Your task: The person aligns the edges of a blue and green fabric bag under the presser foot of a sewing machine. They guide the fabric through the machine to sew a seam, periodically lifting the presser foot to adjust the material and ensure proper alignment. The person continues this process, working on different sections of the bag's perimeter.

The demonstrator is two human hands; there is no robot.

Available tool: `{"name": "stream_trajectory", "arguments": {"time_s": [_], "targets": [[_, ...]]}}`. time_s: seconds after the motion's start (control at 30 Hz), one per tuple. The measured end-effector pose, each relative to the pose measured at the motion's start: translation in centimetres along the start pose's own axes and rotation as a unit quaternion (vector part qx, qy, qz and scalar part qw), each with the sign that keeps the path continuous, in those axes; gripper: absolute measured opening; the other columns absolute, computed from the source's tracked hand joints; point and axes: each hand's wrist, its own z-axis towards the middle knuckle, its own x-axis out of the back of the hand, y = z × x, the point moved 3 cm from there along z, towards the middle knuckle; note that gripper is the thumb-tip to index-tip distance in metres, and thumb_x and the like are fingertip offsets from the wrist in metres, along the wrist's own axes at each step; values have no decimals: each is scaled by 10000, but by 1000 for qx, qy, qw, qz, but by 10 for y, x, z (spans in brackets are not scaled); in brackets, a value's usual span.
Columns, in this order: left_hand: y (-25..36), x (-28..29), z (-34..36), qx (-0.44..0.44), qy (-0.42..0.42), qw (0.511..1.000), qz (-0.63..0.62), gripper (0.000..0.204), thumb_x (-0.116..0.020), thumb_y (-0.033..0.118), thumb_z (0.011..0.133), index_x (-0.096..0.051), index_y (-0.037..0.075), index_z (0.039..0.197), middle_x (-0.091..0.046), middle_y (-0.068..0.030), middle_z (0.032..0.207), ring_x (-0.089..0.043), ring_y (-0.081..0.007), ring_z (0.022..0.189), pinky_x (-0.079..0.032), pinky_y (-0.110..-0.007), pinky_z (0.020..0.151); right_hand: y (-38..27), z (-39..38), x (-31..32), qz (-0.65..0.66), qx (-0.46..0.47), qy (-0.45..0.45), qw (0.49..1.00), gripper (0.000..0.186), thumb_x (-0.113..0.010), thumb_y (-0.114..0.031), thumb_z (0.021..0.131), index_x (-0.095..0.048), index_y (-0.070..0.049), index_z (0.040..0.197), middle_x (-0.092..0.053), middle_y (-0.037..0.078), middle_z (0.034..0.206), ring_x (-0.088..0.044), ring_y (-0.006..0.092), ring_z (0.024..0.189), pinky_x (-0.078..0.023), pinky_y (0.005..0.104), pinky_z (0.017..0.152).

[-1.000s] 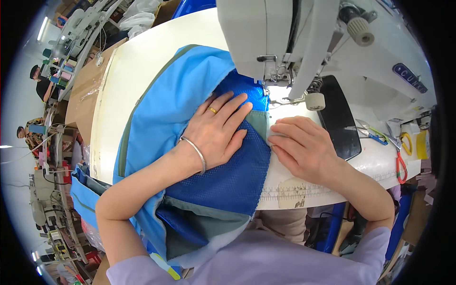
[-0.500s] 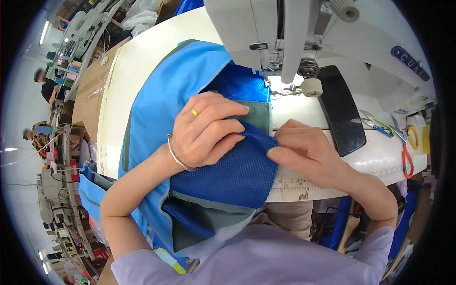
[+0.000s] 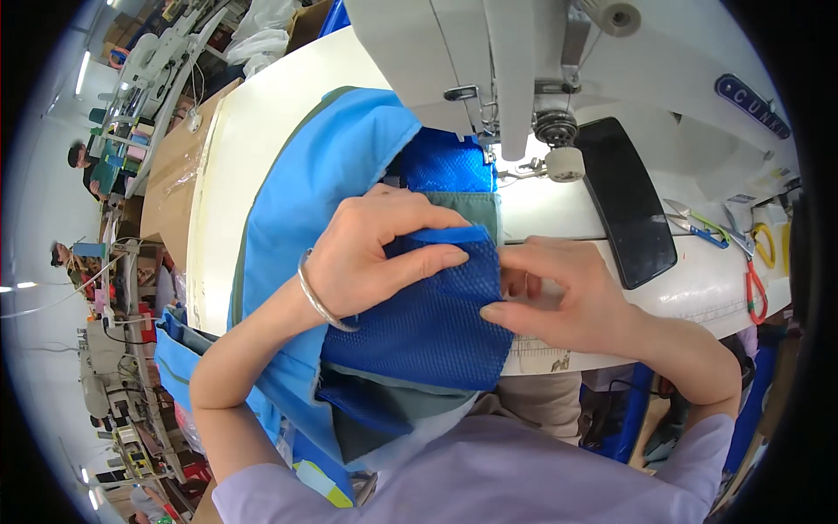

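A light blue fabric piece (image 3: 297,188) with dark blue mesh (image 3: 419,336) and grey-green lining (image 3: 375,419) spreads over the machine bed. My left hand (image 3: 375,249) pinches the folded upper edge of the mesh between thumb and fingers. At the mesh's right edge, my right hand (image 3: 572,293) grips the border between thumb and bent fingers. A shiny blue mesh part (image 3: 445,162) and a grey-green band lie beyond my hands. That shiny part's far right corner reaches the presser foot of the white sewing machine (image 3: 428,52).
A black phone-like slab (image 3: 624,201) lies right of the machine's needle area. Farther right are snips (image 3: 698,229) and red-handled scissors (image 3: 754,288). A cardboard sheet (image 3: 175,188) borders the white table (image 3: 297,79) on the left. Other people and machines stand far left.
My left hand has turned so its thumb now lies over the mesh's folded edge. My right thumb has slid lower along the mesh border. The view has shifted slightly.
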Motion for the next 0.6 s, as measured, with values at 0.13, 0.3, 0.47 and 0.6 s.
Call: {"name": "stream_trajectory", "arguments": {"time_s": [0.13, 0.3, 0.47, 0.6], "targets": [[7, -7, 0, -47, -19, 999, 7, 211, -772, 116, 884, -766, 15, 1070, -678, -65, 795, -651, -212, 797, -476, -348, 842, 3, 1, 3, 53, -50, 0, 997, 202, -812, -103, 847, -756, -28, 1026, -711, 88, 832, -652, 181, 656, -517, 275, 592], [11, -14, 1, 195, -29, 943, -267, 117, -741, 102, 927, -772, 16, 1001, -686, -37, 794, -640, -153, 766, -487, -318, 806, -2, 5, 9, -64, 93, 26, 993, 154, -841, -108, 819, -755, -33, 923, -715, 73, 828, -665, 184, 694, -521, 300, 589], [5, -23, 5, 154, -106, 943, -276, 139, -746, 111, 926, -751, -12, 990, -717, -54, 835, -634, -135, 752, -479, -304, 780, -3, 2, 10, -141, 123, 49, 981, 175, -867, -105, 785, -719, -51, 862, -708, 68, 818, -686, 185, 718, -543, 313, 606], [7, -24, 5, 45, -87, 986, -131, 166, -750, 110, 914, -744, -21, 1016, -707, -73, 827, -621, -158, 760, -453, -315, 785, -3, 2, 7, -81, 74, 81, 991, 202, -853, -65, 785, -710, -44, 927, -710, 67, 850, -706, 181, 739, -571, 300, 648]]}}
